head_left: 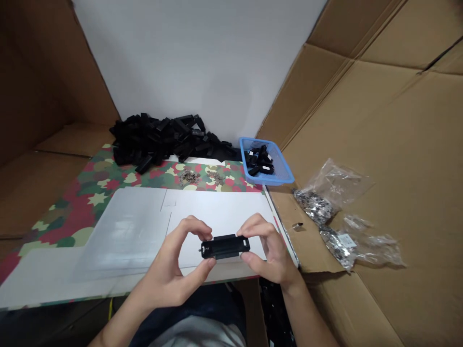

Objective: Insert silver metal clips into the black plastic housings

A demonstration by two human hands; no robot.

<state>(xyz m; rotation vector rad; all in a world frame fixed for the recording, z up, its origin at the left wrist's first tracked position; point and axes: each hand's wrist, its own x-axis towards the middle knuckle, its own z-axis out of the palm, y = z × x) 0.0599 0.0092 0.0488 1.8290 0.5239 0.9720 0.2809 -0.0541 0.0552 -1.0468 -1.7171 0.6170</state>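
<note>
A small black plastic part (225, 246) is held level between both my hands above the near edge of the white sheet (144, 226). My left hand (177, 270) pinches its left end, where a small metal pin sticks out. My right hand (265, 250) grips its right end with thumb and fingers. A heap of black parts (159, 137) of the same kind lies at the back of the table. Two small piles of metal bits (200, 177) rest on the camouflage cloth (72, 202).
A blue basket (278, 179) holding a few black parts stands at the back right. Clear plastic bags of metal pieces (325, 207) lie on flattened cardboard (398, 168) to the right. Cardboard walls rise on the left and right, with a white wall behind.
</note>
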